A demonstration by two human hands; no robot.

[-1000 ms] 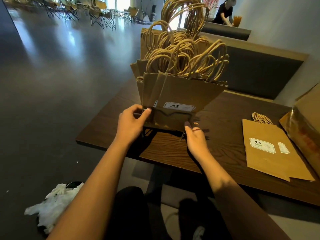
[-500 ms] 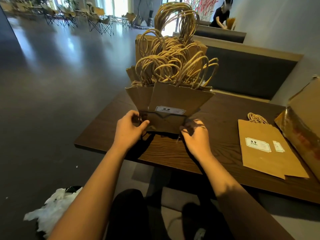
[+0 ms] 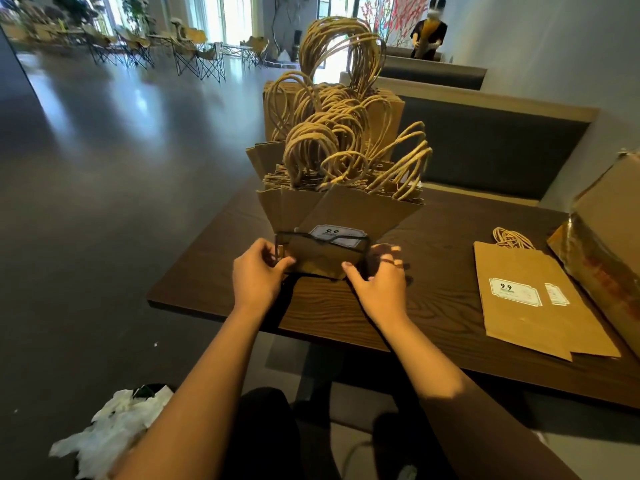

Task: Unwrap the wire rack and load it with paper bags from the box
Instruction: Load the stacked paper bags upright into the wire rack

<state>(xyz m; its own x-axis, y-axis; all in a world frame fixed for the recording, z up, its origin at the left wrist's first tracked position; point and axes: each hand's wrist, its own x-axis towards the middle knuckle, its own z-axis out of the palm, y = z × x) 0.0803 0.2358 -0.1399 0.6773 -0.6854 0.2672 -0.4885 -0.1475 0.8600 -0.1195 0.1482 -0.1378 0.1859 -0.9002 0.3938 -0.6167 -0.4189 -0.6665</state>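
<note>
A black wire rack [image 3: 287,237] stands on the dark wooden table [image 3: 433,237], packed with several upright brown paper bags [image 3: 349,213] whose twisted handles fan out above. My left hand [image 3: 258,275] grips the rack's left front corner, thumb on the front bag. My right hand [image 3: 379,277] curls round the rack's right front corner, fingers reaching behind it. A few more flat bags [image 3: 530,299] lie on the table to the right. The cardboard box [image 3: 609,230] sits at the far right edge.
Crumpled white wrapping [image 3: 114,424] lies on the floor at lower left. A bench seat [image 3: 485,147] runs behind the table. Another person [image 3: 429,32] stands far back. Folding chairs [image 3: 194,53] stand across the open floor.
Both hands stay at the rack's front corners; the right hand has shifted from the front edge round to the rack's right side. The view has tilted slightly.
</note>
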